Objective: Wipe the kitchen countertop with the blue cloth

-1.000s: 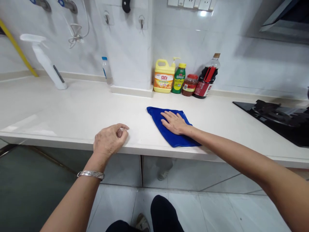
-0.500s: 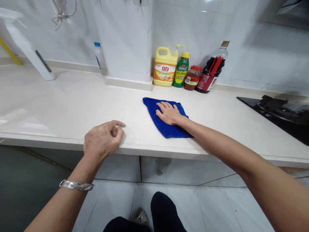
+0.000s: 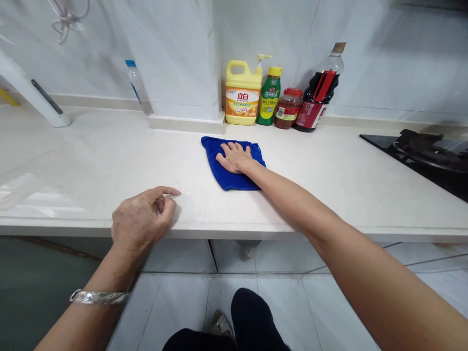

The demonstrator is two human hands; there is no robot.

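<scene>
A blue cloth point(image 3: 215, 161) lies spread on the white countertop point(image 3: 314, 195). My right hand point(image 3: 234, 157) rests flat on top of it, fingers spread and pressing down without gripping. Near the counter's front edge, to the left of the cloth, is my left hand point(image 3: 144, 214). Its index finger points forward to the right while the other fingers are curled in, and I see nothing in it. A silver bracelet point(image 3: 100, 297) circles the left wrist.
Against the wall stand a yellow detergent jug point(image 3: 243, 100), a green sauce bottle point(image 3: 269, 100), a red-lidded jar point(image 3: 288, 111) and a dark sauce bottle point(image 3: 313, 97). A black gas hob point(image 3: 438, 156) is at right. A clear bottle point(image 3: 135, 83) and a white upright device point(image 3: 32, 92) are at left.
My right hand has slid the cloth left and slightly toward the wall. My left hand keeps nearly the same pose. The camera view has shifted a little.
</scene>
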